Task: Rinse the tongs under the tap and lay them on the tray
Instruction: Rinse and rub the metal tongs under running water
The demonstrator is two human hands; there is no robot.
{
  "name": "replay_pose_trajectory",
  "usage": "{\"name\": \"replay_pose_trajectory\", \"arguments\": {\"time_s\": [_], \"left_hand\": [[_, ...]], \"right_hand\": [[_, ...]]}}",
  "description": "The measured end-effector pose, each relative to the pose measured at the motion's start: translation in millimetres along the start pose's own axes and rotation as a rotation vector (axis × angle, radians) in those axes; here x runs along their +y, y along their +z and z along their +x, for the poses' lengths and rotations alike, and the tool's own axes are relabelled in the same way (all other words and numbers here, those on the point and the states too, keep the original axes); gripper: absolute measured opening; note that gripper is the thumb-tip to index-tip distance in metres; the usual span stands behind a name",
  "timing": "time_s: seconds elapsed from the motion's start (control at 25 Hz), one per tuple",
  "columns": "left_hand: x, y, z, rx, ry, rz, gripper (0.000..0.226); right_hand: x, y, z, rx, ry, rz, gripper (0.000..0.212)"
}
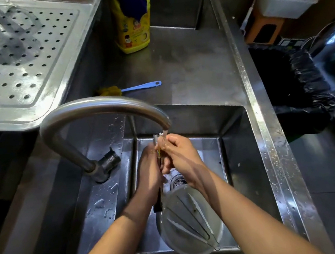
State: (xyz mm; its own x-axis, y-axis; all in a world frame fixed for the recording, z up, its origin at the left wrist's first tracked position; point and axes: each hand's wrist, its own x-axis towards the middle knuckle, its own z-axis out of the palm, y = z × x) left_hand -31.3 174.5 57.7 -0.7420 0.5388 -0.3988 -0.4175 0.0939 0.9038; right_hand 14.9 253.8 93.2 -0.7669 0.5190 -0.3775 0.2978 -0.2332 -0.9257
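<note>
Holding tongs (157, 200) under tap (100, 106), mid-frame: left hand (149, 171) curled round them, right hand (180, 155) pinching upper end; tray (1, 118) upper left.

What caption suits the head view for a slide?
Left hand and right hand hold the tongs under the running tap above the sink; the perforated tray lies at upper left.

Your steel counter (186, 64) carries a yellow plastic detergent bottle (133, 35) and, nearer you, a blue-handled brush with a yellow head (133, 87); a black-bagged bin (287, 77) stands to its right.
</note>
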Motion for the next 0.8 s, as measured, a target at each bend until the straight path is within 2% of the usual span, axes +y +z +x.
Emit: {"name": "replay_pose_trajectory", "arguments": {"time_s": [0.08,0.2,0.28,0.32,0.36,0.4,0.48,0.56,0.64,0.8], "left_hand": [[0,0,3,0.015,0.029,0.012,0.057],[3,1,5,-0.069,0.107,0.053,0.047],[8,3,4,-0.097,0.065,-0.027,0.044],[10,4,3,-0.086,0.023,-0.08,0.046],[10,6,4,-0.068,-0.017,-0.142,0.047],[9,8,4,-0.051,-0.047,-0.203,0.043],[8,12,1,0.005,-0.065,-0.259,0.026],[7,14,1,0.075,0.007,-0.122,0.02],[8,13,5,0.14,0.11,0.096,0.019],[16,11,13,0.186,0.193,0.174,0.024]], "right_hand": [[-4,0,-2,-0.003,-0.039,0.004,0.01],[1,-6,-14,0.018,-0.113,-0.007,0.029],[13,-13,-22,0.206,-0.14,-0.123,0.034],[20,-16,-26,0.266,-0.093,-0.155,0.039],[24,-16,-32,0.223,-0.021,-0.13,0.042],[27,-14,-36,0.111,0.062,-0.04,0.04],[31,-9,-45,-0.066,0.172,0.11,0.028],[30,-9,-48,-0.057,0.131,0.061,0.027],[34,-14,-50,0.054,0.059,-0.077,0.02],[43,-17,-58,0.163,-0.028,-0.303,0.026]]}}
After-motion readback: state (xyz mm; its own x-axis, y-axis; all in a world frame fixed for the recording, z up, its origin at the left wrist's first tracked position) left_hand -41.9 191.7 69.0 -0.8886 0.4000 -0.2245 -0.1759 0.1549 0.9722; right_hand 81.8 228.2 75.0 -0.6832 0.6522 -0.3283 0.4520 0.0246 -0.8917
